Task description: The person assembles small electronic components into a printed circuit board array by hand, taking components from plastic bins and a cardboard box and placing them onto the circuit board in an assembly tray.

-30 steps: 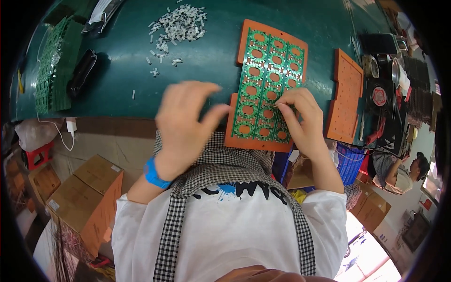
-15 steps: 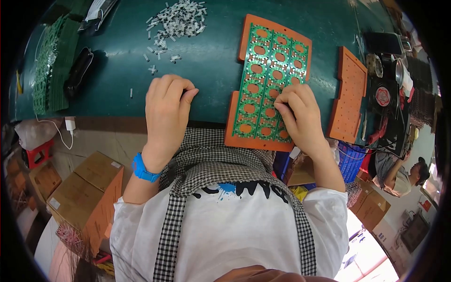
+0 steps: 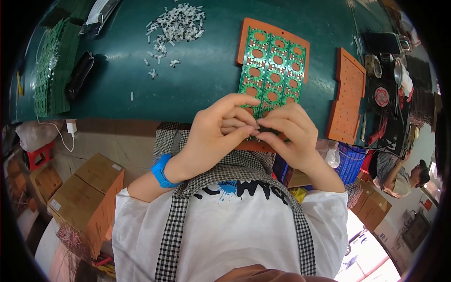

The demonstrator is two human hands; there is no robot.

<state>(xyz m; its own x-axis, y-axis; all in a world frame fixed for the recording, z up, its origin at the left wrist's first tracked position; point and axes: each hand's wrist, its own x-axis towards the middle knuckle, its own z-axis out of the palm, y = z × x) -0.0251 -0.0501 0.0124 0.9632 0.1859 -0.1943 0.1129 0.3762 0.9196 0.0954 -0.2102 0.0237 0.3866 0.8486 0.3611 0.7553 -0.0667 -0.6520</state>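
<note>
My left hand point(image 3: 218, 134) and my right hand point(image 3: 293, 134) meet over the near end of a green circuit board panel point(image 3: 259, 62). Thumb and fingers are pinched together on each hand, fingertips almost touching; whatever lies between them is too small or hidden to make out. The panel has rows of oval cutouts and rests on an orange fixture plate point(image 3: 243, 42), whose near edge reaches the table's front. My hands cover its lower rows. Left of the panel, a heap of small clear-and-white strip-like parts point(image 3: 183, 23) lies on the table, with several strays nearer me.
A second orange plate point(image 3: 347, 96) lies at the right, near tools and a round black-and-red item point(image 3: 381, 96). Stacked green boards point(image 3: 54, 70) and a black case point(image 3: 81, 75) stand at the left. Below are cardboard boxes point(image 3: 87, 188) and a blue crate point(image 3: 350, 164). Another person point(image 3: 399, 178) is at far right.
My left hand has moved right from the bare table to the panel. My right hand has shifted nearer me and slightly left, so both now meet. The panel sits slightly lower in view.
</note>
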